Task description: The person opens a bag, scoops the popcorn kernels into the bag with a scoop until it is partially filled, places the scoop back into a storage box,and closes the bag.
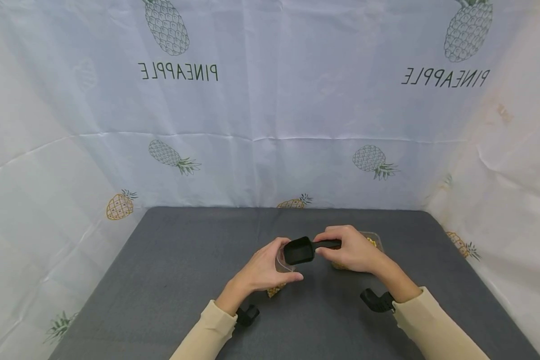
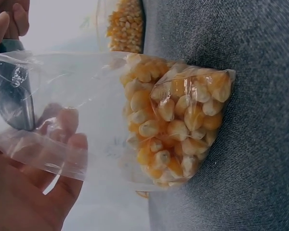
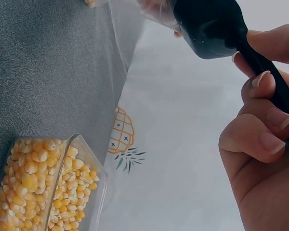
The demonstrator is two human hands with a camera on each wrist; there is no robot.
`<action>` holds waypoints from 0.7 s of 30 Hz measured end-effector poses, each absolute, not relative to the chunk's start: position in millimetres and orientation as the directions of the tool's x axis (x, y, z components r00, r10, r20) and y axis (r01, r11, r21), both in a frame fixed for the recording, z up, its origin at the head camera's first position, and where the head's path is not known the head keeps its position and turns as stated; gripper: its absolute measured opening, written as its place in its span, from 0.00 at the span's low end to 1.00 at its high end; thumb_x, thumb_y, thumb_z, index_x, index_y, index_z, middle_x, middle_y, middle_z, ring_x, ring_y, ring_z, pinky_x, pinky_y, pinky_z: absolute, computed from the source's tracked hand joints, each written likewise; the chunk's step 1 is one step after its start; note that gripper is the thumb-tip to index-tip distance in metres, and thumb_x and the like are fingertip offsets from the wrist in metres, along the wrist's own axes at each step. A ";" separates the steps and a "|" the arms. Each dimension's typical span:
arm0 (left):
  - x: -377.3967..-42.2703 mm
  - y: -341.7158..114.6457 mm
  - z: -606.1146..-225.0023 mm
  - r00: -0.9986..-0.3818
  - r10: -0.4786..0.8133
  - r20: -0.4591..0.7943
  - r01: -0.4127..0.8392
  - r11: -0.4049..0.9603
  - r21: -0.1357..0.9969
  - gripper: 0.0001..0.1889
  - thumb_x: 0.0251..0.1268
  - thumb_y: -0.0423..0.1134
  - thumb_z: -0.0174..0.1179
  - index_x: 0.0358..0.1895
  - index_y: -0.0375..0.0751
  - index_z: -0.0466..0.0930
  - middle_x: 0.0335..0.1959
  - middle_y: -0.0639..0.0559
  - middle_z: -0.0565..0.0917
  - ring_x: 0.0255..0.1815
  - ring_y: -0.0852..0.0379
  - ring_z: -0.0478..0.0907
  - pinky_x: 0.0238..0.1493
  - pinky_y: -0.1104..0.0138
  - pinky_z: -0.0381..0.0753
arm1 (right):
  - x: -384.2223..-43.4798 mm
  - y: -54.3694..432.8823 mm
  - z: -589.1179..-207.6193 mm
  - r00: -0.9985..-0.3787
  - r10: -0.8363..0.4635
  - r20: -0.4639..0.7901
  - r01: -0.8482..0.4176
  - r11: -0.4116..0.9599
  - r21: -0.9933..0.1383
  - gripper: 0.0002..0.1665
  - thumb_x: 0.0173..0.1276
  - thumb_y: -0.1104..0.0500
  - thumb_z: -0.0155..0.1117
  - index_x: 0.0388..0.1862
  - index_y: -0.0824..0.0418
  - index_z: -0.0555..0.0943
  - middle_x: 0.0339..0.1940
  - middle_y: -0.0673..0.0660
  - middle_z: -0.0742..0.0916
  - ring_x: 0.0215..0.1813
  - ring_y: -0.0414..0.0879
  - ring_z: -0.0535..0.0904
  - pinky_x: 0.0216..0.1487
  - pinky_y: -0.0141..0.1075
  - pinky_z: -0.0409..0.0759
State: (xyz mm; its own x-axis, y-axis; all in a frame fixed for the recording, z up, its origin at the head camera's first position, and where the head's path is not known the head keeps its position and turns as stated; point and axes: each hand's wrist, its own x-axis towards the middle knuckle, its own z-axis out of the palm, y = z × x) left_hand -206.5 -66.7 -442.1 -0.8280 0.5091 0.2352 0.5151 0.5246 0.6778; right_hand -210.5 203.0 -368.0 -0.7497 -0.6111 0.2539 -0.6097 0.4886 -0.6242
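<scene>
In the head view my left hand [image 1: 263, 265] curves its fingers and thumb round the upper part of a clear plastic bag [image 2: 101, 82]. The bag's bottom, filled with yellow and white corn kernels [image 2: 176, 120], rests on the table in the left wrist view. My right hand [image 1: 353, 252] grips the handle of a black scoop [image 1: 299, 251]. The scoop's tilted bowl is at the bag's mouth, its tip inside the clear plastic. No kernels show in the bowl in the head view.
A clear plastic container [image 3: 105, 185] of corn kernels stands on the grey table [image 1: 175, 265], partly behind my right hand in the head view. A white curtain printed with pineapples [image 1: 270, 110] rises behind the table and along both sides.
</scene>
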 end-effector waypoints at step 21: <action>-207.6 -68.3 -443.9 -0.799 0.528 0.287 0.566 0.502 0.654 0.37 0.66 0.58 0.65 0.70 0.41 0.66 0.45 0.55 0.78 0.40 0.62 0.74 0.42 0.63 0.77 | -202.4 216.1 -365.5 -0.805 -0.535 0.257 -0.531 0.455 -0.714 0.13 0.71 0.59 0.69 0.53 0.58 0.87 0.32 0.50 0.81 0.25 0.42 0.72 0.29 0.36 0.75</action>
